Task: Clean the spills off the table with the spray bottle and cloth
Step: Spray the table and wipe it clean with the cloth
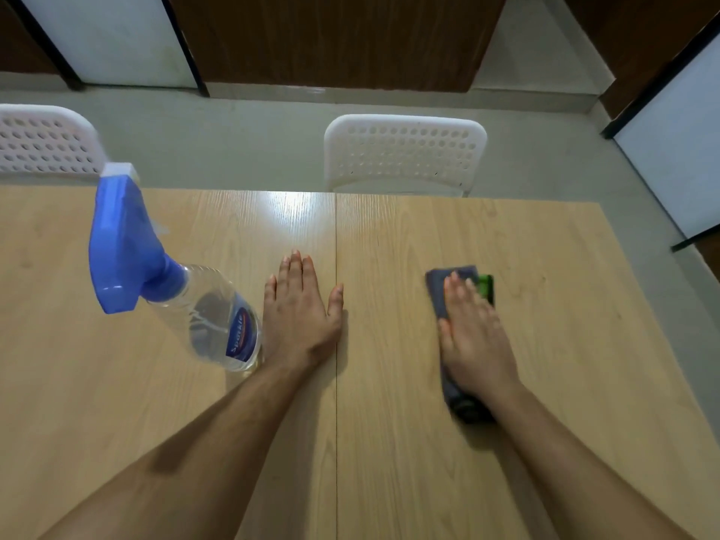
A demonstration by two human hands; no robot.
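Note:
A clear spray bottle [210, 305] with a blue trigger head stands upright on the light wooden table [565, 344], left of centre. My left hand [302, 309] lies flat on the wood just right of the bottle, fingers straight, holding nothing. My right hand [473, 333] presses flat on a dark grey cloth [438, 290] with a green edge, right of the table's middle seam. The cloth shows beyond my fingertips and under my wrist. No spill is plainly visible on the wood.
Two white perforated chairs stand behind the table's far edge, one [405, 153] at centre and one [43, 138] at far left. The table's right edge runs diagonally along a grey floor [639, 212]. Dark wood panels and white boards line the walls.

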